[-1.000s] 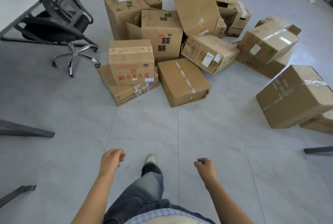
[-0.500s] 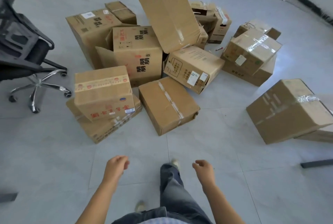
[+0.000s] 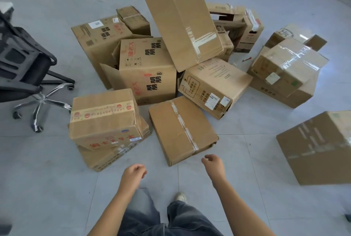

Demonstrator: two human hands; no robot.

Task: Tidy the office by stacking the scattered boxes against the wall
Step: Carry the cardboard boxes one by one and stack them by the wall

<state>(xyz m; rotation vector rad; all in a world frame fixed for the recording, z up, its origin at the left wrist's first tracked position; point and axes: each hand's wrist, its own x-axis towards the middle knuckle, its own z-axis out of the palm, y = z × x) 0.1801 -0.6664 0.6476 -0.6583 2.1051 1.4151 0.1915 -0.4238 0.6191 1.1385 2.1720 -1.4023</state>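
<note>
Several brown cardboard boxes lie scattered on the grey tiled floor. Nearest to me is a flat taped box [image 3: 182, 129]. To its left a box with red print [image 3: 103, 120] sits on a flatter box [image 3: 106, 157]. Behind them stands a large box with black characters [image 3: 150, 70], and a tall box [image 3: 184, 19] leans over the pile. A separate box [image 3: 319, 146] lies at the right. My left hand [image 3: 133, 176] and my right hand [image 3: 213, 165] hang loosely curled in front of the flat taped box, holding nothing.
A black office chair [image 3: 24, 76] with a chrome wheeled base stands at the left, close to the pile. More boxes [image 3: 284, 68] lie at the back right. A red pen [image 3: 247, 59] lies on the floor between boxes. Open floor [image 3: 47, 188] lies around my legs.
I have walked closer to the pile, so the boxes appear nearer. Both hands have come forward and now sit just short of the flat taped box.
</note>
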